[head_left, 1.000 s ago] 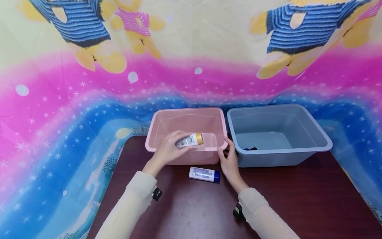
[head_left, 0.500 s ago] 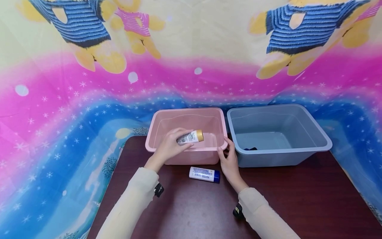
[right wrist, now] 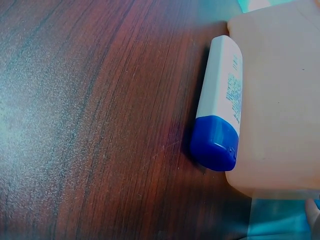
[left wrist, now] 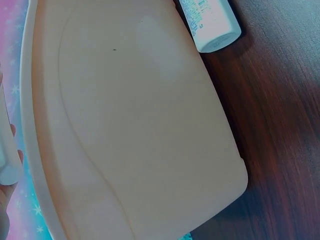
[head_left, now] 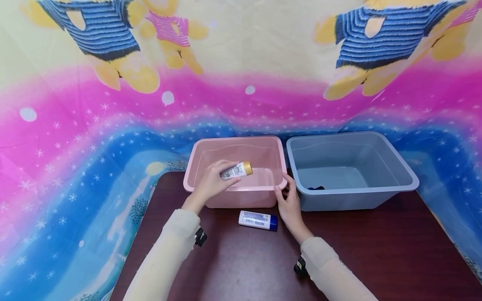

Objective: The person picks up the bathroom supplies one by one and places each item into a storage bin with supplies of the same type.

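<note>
While your left hand [head_left: 212, 180] reaches up to the middle of the frame, its thumb and fingers are wrapped round a small bottle [head_left: 235, 171]. The bottle leans, with its gold cap [head_left: 247, 168] pointing right and a bit up, above the inside of the pink tub [head_left: 241, 199]. Your left arm comes up from the bottom left, and its sleeve [head_left: 162, 255] stops at the wrist. Your right hand [head_left: 290, 205] pinches the near right corner of the pink tub, thumb in front and fingers round the side. That arm slants in from the bottom right. Just below the pink tub, a white bottle with a blue cap [head_left: 257, 220] lies flat on the brown table [head_left: 244, 267]. Right of the middle sits a blue-gray tub [head_left: 339, 201], with something black [head_left: 316, 187] partly hidden inside.
</note>
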The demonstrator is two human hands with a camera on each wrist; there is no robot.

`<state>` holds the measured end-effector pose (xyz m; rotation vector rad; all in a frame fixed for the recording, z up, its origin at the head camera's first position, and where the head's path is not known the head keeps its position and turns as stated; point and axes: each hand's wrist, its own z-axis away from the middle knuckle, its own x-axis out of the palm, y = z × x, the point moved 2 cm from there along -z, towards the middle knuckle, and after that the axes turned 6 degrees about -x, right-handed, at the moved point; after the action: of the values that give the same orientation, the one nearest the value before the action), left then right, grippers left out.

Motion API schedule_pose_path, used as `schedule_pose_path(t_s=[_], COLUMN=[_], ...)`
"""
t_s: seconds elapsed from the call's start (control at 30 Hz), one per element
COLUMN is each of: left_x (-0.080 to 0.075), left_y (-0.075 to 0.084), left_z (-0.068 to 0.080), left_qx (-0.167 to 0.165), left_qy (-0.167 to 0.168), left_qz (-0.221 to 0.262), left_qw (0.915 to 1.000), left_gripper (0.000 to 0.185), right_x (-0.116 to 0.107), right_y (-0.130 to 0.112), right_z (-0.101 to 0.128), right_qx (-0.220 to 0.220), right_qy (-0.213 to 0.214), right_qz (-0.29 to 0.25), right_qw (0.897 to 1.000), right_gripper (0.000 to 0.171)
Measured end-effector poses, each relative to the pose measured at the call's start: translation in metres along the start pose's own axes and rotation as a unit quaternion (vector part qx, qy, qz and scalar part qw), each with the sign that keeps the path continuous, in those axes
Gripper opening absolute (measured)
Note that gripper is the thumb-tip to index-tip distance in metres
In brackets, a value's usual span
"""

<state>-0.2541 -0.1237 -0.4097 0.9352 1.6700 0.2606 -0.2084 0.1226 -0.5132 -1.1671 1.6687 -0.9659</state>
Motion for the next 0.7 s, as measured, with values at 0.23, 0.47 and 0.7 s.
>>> schedule_pose_path(t_s=[0.23,0.47,0.7], left_x=[-0.0008,-0.0017,-0.0008], left_y=[-0.0029,-0.0052,-0.0075], left_z=[-0.0029,-0.0062,-0.0089], left_qx=[-0.008,-0.017,-0.035], left_qy=[-0.014,-0.028,-0.047], left_qz=[0.006,0.0,-0.008], left_qw=[0.9999,0.9995,0.9983], left_gripper=[0.051,0.051,0.052], right_x=[0.0,0.0004,0.0005], right_y=[-0.0009,-0.0007,-0.0013], right_z=[0.0001,0.0001,0.0006], right_qx=[-0.002,-0.003,0.0], right_qy=[0.001,0.002,0.001], right_qz=[-0.003,-0.003,0.0], right_qw=[1.0,1.0,1.0], right_gripper=[0.051,0.051,0.052])
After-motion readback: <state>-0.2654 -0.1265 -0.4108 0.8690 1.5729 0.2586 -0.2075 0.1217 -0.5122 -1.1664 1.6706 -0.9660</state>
